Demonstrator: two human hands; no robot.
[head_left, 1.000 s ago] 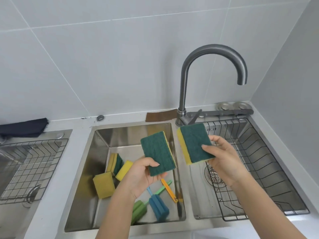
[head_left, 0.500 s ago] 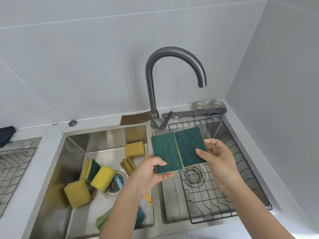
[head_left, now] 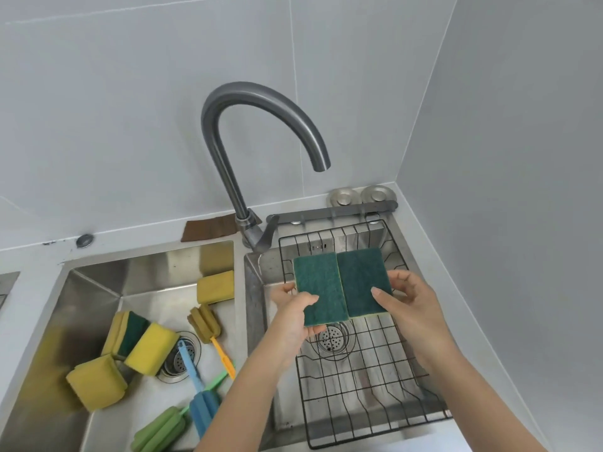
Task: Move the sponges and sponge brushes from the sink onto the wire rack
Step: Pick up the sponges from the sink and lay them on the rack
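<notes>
A grey curved faucet [head_left: 248, 151] stood at twelve o'clock; a brown cloth [head_left: 208, 230] lay beside its base, two metal caps [head_left: 359, 195] at one o'clock.

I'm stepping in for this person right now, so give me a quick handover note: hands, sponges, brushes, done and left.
Left hand: holds a green-faced sponge.
Right hand: holds a second sponge, edge to edge with the first, above the wire rack.
Done: nothing lies on the rack yet.
Left: set both down, then fetch four sponges and three brushes from the left sink.
</notes>
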